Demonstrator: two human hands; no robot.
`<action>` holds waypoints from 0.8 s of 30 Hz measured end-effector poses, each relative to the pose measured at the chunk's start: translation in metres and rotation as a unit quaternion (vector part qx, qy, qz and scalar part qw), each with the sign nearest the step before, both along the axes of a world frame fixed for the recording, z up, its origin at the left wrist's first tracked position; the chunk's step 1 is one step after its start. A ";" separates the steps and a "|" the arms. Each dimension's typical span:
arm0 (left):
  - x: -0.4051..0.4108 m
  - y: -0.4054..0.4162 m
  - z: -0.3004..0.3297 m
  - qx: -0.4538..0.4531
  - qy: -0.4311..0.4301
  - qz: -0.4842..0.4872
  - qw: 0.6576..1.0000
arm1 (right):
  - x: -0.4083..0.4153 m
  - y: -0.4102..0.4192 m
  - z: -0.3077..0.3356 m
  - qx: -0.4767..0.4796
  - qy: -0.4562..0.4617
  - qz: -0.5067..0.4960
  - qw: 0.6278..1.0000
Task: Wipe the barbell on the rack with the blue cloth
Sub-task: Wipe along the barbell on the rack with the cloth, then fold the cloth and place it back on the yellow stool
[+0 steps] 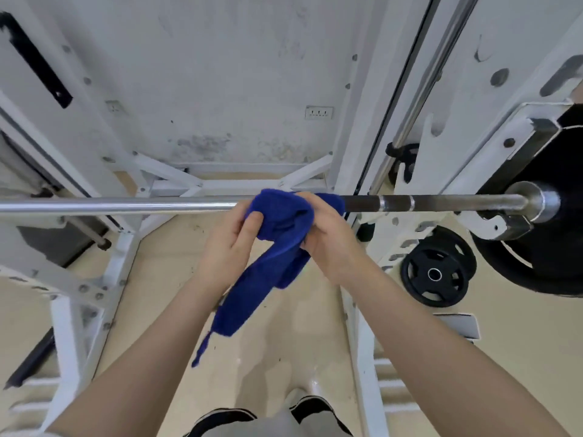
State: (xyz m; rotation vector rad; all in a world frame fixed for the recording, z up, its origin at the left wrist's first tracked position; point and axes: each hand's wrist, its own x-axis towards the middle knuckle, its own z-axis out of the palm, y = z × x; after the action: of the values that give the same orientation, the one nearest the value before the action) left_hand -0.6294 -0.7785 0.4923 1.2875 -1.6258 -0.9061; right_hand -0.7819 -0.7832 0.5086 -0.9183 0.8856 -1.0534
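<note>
Nearest you, your two bare forearms reach forward over the glossy beige floor (pixel 176 310). Your left hand (pixel 228 244) grips the deep blue terry cloth (pixel 277 222) from the left, thumb pressed into the bunched fabric and the other fingers (pixel 241 212) curled round its far side. Your right hand (pixel 328 238) holds the same cloth from the right, its fingers wrapped over the top of the bundle where it meets the bar. A loose tail of the cloth hangs down between your wrists toward the floor.

The cloth is draped over the long chrome steel barbell (pixel 126 205), which runs level across the view, and covers it just where the bright shaft gives way to a darker section on the right. Further right the bar lies in a hook of the white painted steel rack (pixel 492 223), with a large black weight plate (pixel 536 263) loaded on its sleeve.

Below that, a smaller black weight plate with cut-out grips (pixel 435 274) sits against the rack's frame. Beyond the bar, white braces cross at the rack's base, and behind them stands a scuffed white wall (pixel 236 89) with a white power socket (pixel 318 112).
</note>
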 end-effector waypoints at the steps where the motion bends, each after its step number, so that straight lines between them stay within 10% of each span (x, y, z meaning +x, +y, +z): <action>1: 0.010 0.008 0.001 0.005 -0.007 0.011 1.000 | 0.010 0.002 0.002 0.022 -0.019 0.001 1.000; 4: 0.046 0.035 -0.001 0.000 -0.031 0.060 0.998 | 0.048 0.012 0.005 0.061 -0.011 0.064 0.996; 10: 0.143 0.102 -0.013 0.001 -0.108 0.141 0.984 | 0.151 0.047 0.007 -0.116 0.300 0.239 0.916; 24: 0.398 0.337 -0.104 0.284 -0.020 0.222 0.933 | 0.431 0.153 -0.044 0.029 0.151 0.311 0.938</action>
State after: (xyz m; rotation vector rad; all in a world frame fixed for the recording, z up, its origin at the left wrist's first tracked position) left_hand -0.2318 -0.4416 0.3882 1.9796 -1.0473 -1.0993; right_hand -0.3513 -0.6303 0.4650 -1.2250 0.7873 -0.3423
